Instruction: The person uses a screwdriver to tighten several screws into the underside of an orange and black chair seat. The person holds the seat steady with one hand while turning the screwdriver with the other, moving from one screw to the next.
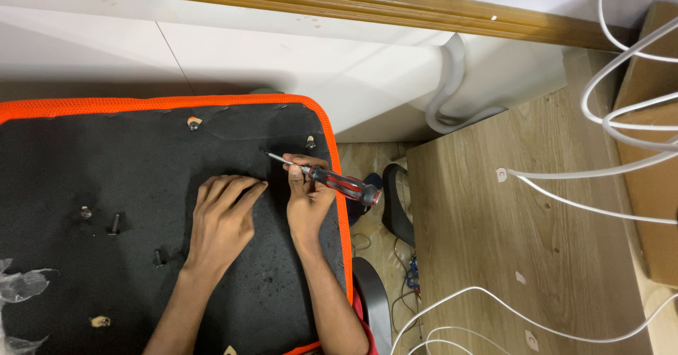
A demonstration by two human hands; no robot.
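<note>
— Where is the screwdriver [337,182], and how is it held?

— Just right of the frame's centre. The right hand [308,199] has its grip closed round the red-and-black handle near the shaft, so the handle sticks out toward the lower right and the thin metal tip points up-left, low over the black underside of an upturned seat pad [141,185] (orange mesh edging runs round it). Holding it that close to the shaft looks like a way to steer the tip finely.

— And the left hand [222,221]?

— Its grip is open, holding nothing: palm down, fingers spread flat on the black fabric just left of the tip, seemingly to steady the pad.

— Anything loose nearby?

— A few dark bolts [114,223] stand on the pad at mid-left, well apart from both hands. A wooden cabinet [494,256] fills the right, with white cables [621,115] draped over it.
</note>
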